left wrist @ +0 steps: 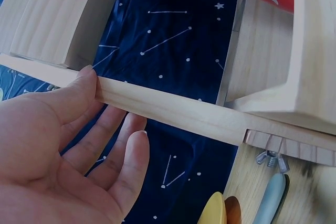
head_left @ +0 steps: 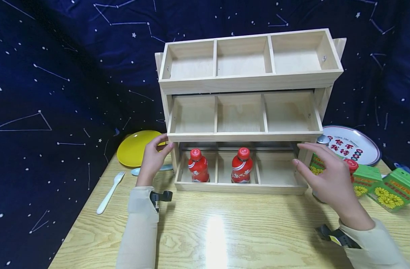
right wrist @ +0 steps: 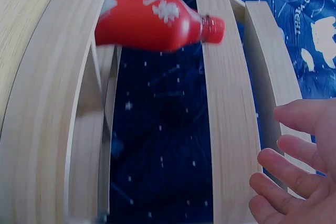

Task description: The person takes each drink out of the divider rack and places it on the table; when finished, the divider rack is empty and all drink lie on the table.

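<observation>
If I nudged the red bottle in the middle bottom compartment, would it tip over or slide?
The red bottle stands upright and narrow, so a push near its cap would probably tip it. Sliding far forward seems unlikely, since the rack has a low front board before it. Its shiny surface could feel a bit slippery.

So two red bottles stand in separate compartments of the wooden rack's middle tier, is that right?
Not the middle tier: the head view shows those two red bottles in the bottom tier of the wooden rack. The rest is correct.
</observation>
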The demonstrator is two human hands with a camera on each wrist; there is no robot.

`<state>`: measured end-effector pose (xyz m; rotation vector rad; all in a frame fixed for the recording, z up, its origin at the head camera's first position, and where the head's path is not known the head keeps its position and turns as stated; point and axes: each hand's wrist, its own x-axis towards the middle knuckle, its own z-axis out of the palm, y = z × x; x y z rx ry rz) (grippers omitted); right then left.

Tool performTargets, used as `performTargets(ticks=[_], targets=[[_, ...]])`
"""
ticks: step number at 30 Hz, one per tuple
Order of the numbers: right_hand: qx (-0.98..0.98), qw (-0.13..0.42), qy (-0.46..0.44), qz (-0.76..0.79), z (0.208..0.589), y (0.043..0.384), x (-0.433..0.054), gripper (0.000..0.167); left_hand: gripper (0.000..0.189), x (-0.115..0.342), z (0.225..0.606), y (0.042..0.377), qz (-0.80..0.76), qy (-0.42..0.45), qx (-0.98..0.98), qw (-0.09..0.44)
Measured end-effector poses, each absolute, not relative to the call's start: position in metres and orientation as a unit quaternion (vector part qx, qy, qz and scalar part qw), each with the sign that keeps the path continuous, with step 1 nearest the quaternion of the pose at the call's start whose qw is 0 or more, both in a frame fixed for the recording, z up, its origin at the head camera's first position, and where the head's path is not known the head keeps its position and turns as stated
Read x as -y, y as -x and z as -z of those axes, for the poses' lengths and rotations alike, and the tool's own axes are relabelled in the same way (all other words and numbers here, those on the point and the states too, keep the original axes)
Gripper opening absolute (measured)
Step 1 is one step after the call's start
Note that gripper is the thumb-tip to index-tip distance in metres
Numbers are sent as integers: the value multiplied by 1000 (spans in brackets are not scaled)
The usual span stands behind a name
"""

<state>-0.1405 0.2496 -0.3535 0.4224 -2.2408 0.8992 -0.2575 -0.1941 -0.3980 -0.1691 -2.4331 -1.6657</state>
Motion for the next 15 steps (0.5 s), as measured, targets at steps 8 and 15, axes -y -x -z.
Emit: performTargets(ticks=[8,15], targets=[[866,299,-179,-357,362,152,-213,49,48,194,397,257,558,56,822,97],[867,267,-202,-369,368,165,-187,50,46,193,398,257,554,54,825,98]])
